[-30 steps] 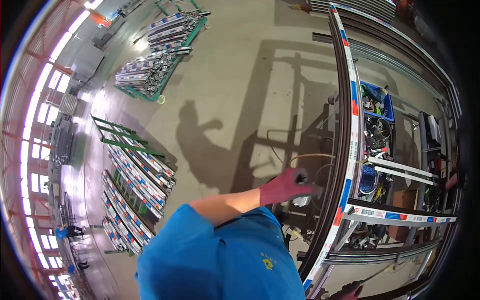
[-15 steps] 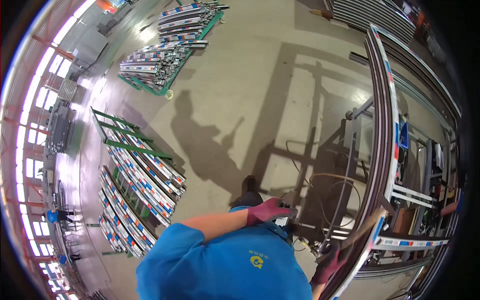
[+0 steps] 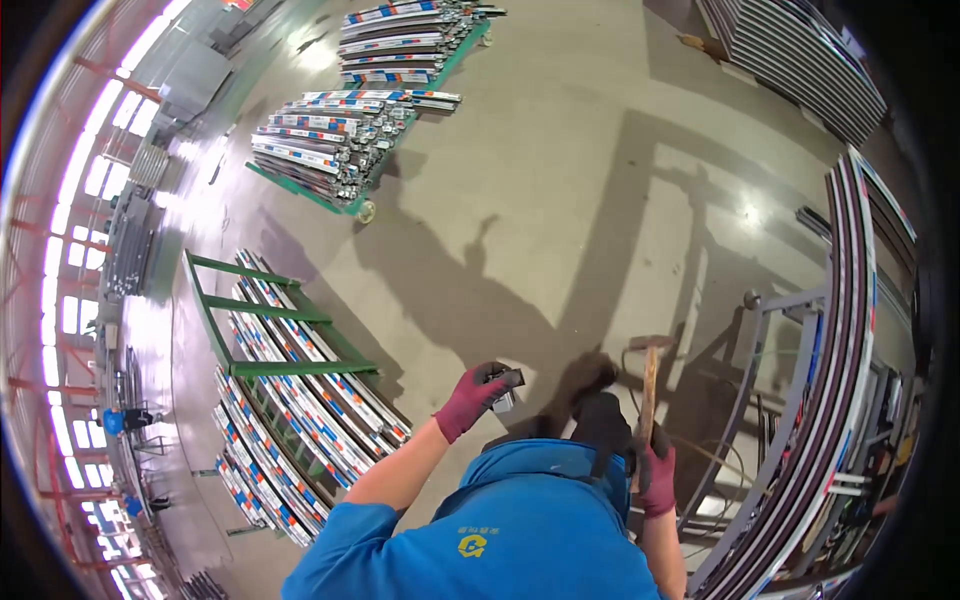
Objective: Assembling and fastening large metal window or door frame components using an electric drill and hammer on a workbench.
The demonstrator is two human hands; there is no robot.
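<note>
In front of my waist on the left, my left hand point(image 3: 464, 405) is closed around a small dark-and-silver metal piece point(image 3: 508, 390), perhaps a profile connector; its exact kind is too small to make out. My right hand point(image 3: 657, 482) grips a hammer point(image 3: 649, 385) by its wooden handle. The hammer stands roughly upright in view, with its head at the far end, beyond my fist. Both hands wear maroon gloves with dark finger parts. They are apart from each other and from the racks.
On my right, long dark profiles point(image 3: 846, 270) lie on a grey metal frame point(image 3: 745, 385). A green rack point(image 3: 290, 367) of wrapped profiles stands at left, with more profile stacks point(image 3: 320, 140) on green carts farther off. Ribbed panels point(image 3: 800, 65) are stacked at far right. A cable loops on the floor beside the frame.
My body has turned and stepped away from the profiles on the right. My left hand has moved from my waist out to the left with the metal piece; my right hand has brought the hammer in front.
</note>
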